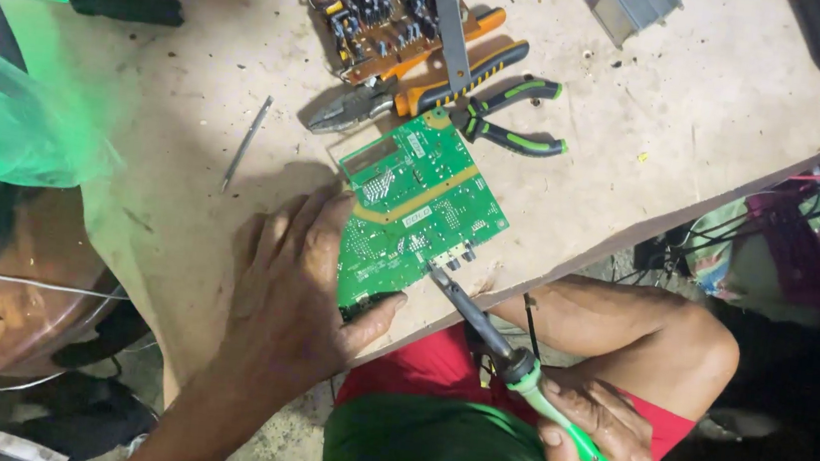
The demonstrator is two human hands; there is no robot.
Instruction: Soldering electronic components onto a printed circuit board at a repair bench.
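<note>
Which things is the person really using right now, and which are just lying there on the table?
In use:
- flat green circuit board, pressed down by the left hand
- green-handled soldering iron, gripped in the right hand, tip at the board's edge

Lying about:
- orange-handled pliers
- green-and-black cutters
- brown circuit board
- black-handled screwdriver
- thin metal rod

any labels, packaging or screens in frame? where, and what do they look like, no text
Sticker: middle of the green circuit board under the left hand, small pale strip.
Sticker: same board's top edge, small white rectangle.
Plastic bag: far left, translucent green, crumpled.
No screens.
</note>
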